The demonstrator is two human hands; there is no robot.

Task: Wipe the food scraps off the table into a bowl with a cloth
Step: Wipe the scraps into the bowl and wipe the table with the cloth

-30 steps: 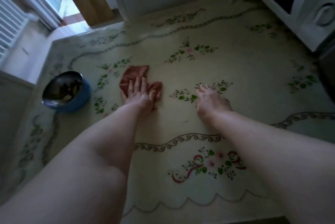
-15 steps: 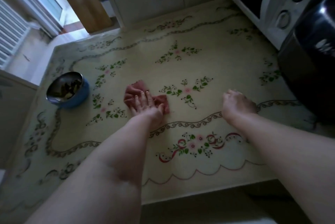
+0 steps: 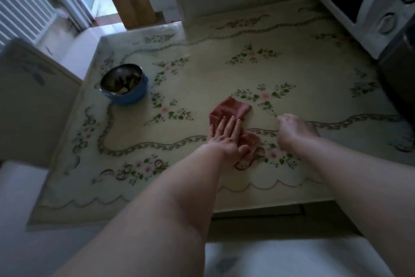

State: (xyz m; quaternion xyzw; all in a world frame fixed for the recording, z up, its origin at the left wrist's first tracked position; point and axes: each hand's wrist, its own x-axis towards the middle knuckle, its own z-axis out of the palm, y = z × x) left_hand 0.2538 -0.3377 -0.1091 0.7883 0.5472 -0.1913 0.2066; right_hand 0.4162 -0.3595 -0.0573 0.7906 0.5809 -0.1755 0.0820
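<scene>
Left fingers [image 3: 226, 125] flat on red cloth [image 3: 230, 109], right hand [image 3: 294, 129] loosely curled on table [image 3: 202, 74]; bowl [image 3: 124, 85] well left

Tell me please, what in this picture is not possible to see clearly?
- Head view: the middle of the cloth is hidden under the left hand.
- The scraps in the bowl are too small and dark to identify.
- The microwave is cut off by the right edge.
- The right hand hides its own fingertips.

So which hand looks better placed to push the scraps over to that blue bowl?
The left hand, probably. It already lies flat on the red cloth, and the blue bowl sits on its side of the table. The right hand is empty, farther from the bowl.
</scene>
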